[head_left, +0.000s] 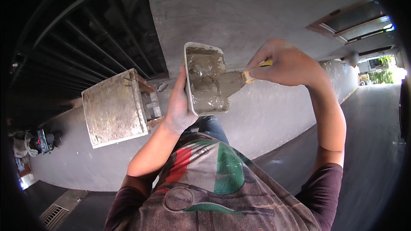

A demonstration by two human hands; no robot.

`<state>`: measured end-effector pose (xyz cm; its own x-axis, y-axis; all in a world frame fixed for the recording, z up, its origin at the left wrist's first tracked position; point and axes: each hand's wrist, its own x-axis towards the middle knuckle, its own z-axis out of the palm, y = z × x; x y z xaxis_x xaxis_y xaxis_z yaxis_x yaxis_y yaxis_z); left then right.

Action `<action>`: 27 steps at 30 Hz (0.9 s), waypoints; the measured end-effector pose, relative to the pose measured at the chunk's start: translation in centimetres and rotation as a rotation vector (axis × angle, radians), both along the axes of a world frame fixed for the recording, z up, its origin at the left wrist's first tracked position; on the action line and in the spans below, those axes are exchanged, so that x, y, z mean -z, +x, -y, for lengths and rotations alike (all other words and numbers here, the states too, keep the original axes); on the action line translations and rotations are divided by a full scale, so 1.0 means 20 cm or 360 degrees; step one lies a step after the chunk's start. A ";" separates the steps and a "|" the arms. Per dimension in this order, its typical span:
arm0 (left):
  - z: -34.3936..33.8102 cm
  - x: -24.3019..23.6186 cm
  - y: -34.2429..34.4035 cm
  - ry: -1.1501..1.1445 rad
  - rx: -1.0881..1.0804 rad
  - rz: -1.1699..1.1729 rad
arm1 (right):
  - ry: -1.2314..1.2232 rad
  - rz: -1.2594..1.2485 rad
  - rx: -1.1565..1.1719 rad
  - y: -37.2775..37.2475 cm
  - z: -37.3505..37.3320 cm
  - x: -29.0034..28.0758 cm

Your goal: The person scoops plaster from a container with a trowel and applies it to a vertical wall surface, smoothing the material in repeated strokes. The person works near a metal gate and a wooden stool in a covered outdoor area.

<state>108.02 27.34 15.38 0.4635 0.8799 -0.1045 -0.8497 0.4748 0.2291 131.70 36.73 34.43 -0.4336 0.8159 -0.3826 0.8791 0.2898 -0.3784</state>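
Observation:
A pale rectangular tub [205, 45] is held up in front of my chest, with wet grey paste [201, 65] inside. My left hand [177, 113] grips the tub along its left side and lower corner. In my right hand [284, 65] is a putty knife [232, 84], pinched by its yellow handle. Grey paste coats its blade, which reaches over the tub's right rim into the paste. Part of the handle is hidden behind my fingers.
A worn, stained wooden stool or small table [113, 111] stands to my left. Beyond it are dark metal bars [85, 38]. A smooth grey wall [239, 13] rises ahead, with a framed window [355, 21] at far right. A drain grate [54, 214] lies at lower left.

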 end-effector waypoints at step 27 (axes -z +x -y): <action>0.06 0.09 0.05 0.0019 -0.0129 -0.0019 | -0.0391 -0.0848 0.0437 0.06 0.24 0.28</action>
